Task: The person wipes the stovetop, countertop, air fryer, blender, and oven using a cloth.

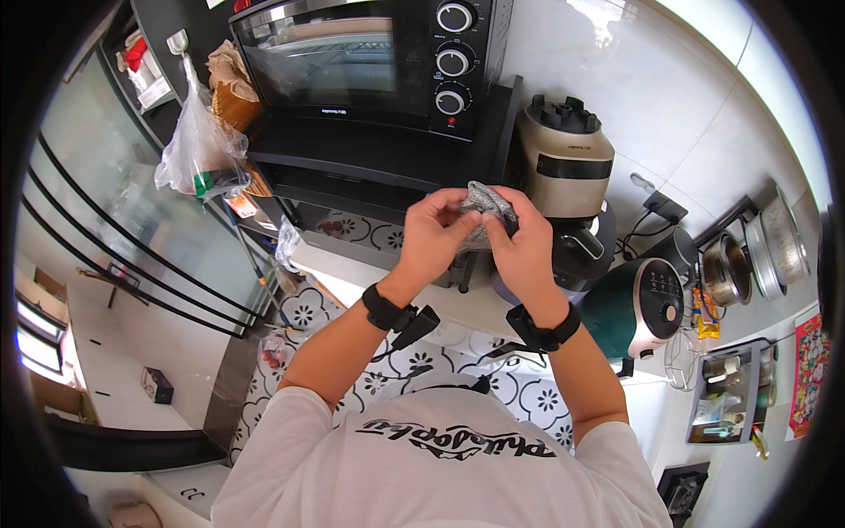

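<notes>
Both of my hands meet around a bunched grey knitted cloth (487,201) in front of the black shelf. My left hand (437,228) grips its left side, thumb on the near face. On the other side my right hand (521,224) holds it with the thumb close to the left thumb. Parts of the fingers are hidden behind the cloth. A black countertop oven (337,66) stands on the shelf beyond my hands. Right of them is a blender-like appliance with a beige body (566,165).
A green air fryer (617,310) stands on the counter at right, with metal pots (726,267) beyond it. A plastic bag (198,148) hangs at left near a glass door (132,158). A power adapter (667,206) with cables is at the wall.
</notes>
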`<state>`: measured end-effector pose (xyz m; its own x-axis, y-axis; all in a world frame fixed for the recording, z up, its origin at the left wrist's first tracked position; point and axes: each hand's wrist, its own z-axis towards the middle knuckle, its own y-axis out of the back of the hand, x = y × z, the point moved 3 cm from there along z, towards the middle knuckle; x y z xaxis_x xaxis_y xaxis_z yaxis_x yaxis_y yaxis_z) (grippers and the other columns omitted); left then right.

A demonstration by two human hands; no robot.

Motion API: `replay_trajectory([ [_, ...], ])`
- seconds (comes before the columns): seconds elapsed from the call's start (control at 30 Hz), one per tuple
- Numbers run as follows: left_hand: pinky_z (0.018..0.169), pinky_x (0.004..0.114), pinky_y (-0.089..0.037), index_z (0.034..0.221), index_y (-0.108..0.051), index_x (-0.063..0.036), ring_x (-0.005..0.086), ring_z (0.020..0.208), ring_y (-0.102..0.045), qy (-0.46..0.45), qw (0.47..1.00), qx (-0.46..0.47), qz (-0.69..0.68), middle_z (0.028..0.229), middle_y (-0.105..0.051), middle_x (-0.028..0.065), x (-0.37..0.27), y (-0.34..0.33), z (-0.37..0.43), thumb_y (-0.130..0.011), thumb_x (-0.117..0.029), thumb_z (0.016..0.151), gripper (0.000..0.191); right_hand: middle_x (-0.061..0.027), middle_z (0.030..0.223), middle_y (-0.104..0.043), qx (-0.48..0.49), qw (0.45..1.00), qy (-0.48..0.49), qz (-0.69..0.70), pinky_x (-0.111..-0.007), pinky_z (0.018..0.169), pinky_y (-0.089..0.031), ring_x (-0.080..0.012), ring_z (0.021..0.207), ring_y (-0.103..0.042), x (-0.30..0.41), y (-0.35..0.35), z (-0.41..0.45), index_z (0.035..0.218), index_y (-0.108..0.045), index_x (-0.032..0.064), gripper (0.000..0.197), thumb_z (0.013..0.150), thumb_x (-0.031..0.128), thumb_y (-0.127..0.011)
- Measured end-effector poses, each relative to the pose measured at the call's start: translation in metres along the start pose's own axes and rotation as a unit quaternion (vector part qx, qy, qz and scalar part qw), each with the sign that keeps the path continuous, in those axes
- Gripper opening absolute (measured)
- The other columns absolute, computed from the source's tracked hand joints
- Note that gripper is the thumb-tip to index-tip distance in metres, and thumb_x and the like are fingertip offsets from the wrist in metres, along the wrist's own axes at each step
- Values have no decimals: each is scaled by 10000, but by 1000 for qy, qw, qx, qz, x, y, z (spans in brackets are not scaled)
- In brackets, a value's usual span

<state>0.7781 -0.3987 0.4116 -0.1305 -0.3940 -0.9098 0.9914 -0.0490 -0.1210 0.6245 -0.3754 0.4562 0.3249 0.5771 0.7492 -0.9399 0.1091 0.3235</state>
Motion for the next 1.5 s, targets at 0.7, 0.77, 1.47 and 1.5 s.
replay_trajectory([
  [0.7, 841, 402, -512, 1063, -727, -62, 329, 925, -572, -298, 790, 99, 527, 1009, -688, 89, -28, 17, 57, -676, -34, 829, 241, -112, 989, -712, 77, 985, -131, 86, -282, 745, -546, -160, 843, -689, -64, -23, -65, 1140, -637, -24, 260, 885, -29, -587],
  [0.77, 830, 393, -508, 1062, -743, -112, 315, 917, -563, -290, 719, 74, 627, 990, -688, 64, -31, 44, 66, -679, -62, 829, 247, -99, 1009, -704, 94, 983, -138, 80, -274, 772, -546, -148, 881, -687, -60, -26, -61, 1148, -635, -22, 254, 902, -36, -571],
  [1.47, 918, 442, -478, 1235, -657, -76, 316, 1084, -567, -218, 704, -29, 675, 1135, -642, 128, -22, 135, 76, -594, -337, 971, 377, -97, 945, -722, 93, 976, -187, 64, -272, 767, -560, -146, 867, -705, -53, -103, -60, 1062, -666, -47, 186, 909, -36, -563],
  [1.5, 919, 442, -468, 1229, -653, -74, 306, 1102, -562, -208, 681, -63, 700, 1143, -639, 127, -15, 155, 83, -576, -372, 980, 396, -93, 936, -722, 97, 975, -187, 67, -270, 767, -559, -144, 862, -704, -55, -108, -62, 1054, -667, -48, 178, 911, -33, -563],
])
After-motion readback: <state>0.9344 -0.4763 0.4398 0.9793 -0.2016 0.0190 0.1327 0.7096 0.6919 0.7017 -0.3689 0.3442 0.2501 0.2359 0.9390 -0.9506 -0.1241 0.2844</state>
